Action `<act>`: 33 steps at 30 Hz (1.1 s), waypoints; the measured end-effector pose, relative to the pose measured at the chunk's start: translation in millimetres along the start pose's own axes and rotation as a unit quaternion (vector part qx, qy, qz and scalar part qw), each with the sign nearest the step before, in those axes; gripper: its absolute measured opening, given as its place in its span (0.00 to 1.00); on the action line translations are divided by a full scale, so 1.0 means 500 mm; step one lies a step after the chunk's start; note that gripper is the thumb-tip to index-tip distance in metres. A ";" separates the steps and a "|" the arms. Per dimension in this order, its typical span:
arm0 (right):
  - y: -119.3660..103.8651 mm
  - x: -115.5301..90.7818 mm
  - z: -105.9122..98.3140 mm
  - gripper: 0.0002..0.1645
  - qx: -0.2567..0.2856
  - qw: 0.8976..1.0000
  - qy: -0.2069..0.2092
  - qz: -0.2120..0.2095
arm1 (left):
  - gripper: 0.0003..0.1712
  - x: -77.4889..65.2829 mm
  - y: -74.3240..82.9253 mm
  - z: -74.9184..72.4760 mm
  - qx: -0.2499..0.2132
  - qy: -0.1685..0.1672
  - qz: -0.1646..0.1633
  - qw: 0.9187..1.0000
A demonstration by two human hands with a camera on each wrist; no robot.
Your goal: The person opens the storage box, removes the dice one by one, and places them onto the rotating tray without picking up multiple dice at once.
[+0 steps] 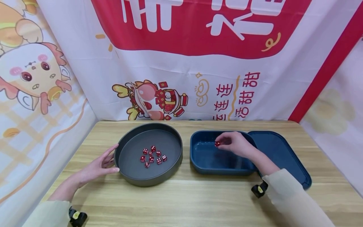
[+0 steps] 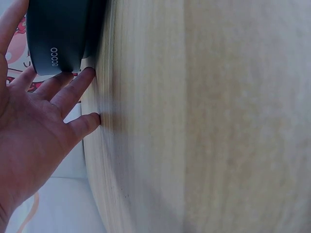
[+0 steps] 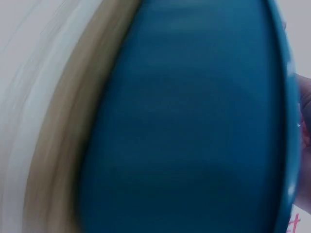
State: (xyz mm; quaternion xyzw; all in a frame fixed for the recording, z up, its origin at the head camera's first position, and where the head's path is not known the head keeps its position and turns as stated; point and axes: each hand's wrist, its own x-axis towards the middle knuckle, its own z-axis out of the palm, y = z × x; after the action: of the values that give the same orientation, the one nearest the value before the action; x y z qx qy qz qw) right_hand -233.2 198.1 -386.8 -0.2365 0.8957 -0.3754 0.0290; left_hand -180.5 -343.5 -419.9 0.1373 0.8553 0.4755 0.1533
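In the head view a round dark grey pan (image 1: 127, 138) holds several red dice (image 1: 151, 159) grouped on its floor. My left hand (image 1: 97, 167) rests against the pan's left side with fingers spread; in the left wrist view its fingers (image 2: 73, 92) touch the pan's wall (image 2: 56, 39). On the right, my right hand (image 1: 235, 144) pinches a red die (image 1: 217, 143) between thumb and fingers, above the blue rectangular box (image 1: 218, 171). The right wrist view is filled mostly by the box's blue side (image 3: 189, 116), with the hand only partly seen at the right edge.
A dark blue lid (image 1: 279, 151) lies on the wooden table (image 1: 181, 201) to the right of the box, partly behind the right forearm. Printed cloth (image 1: 153, 66) hangs along the table's back edge and both sides.
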 end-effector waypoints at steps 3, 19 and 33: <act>-0.024 0.011 0.014 0.12 0.045 0.999 0.002 -0.018 | 0.54 -0.001 -0.002 0.000 -0.003 -0.001 0.000 1.000; -0.153 0.099 0.131 0.12 0.106 0.993 -0.009 -0.051 | 0.55 -0.003 -0.008 -0.003 -0.006 -0.004 -0.009 1.000; -0.193 0.193 0.203 0.13 0.040 0.995 -0.083 -0.031 | 0.55 0.001 -0.009 -0.002 -0.010 -0.005 -0.006 1.000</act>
State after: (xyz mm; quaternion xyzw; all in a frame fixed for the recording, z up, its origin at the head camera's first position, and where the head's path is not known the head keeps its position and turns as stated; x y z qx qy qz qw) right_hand -256.9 29.6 -381.2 -0.2934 0.8668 -0.3906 0.1005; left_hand -182.0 -346.4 -423.2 0.1328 0.8507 0.4824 0.1615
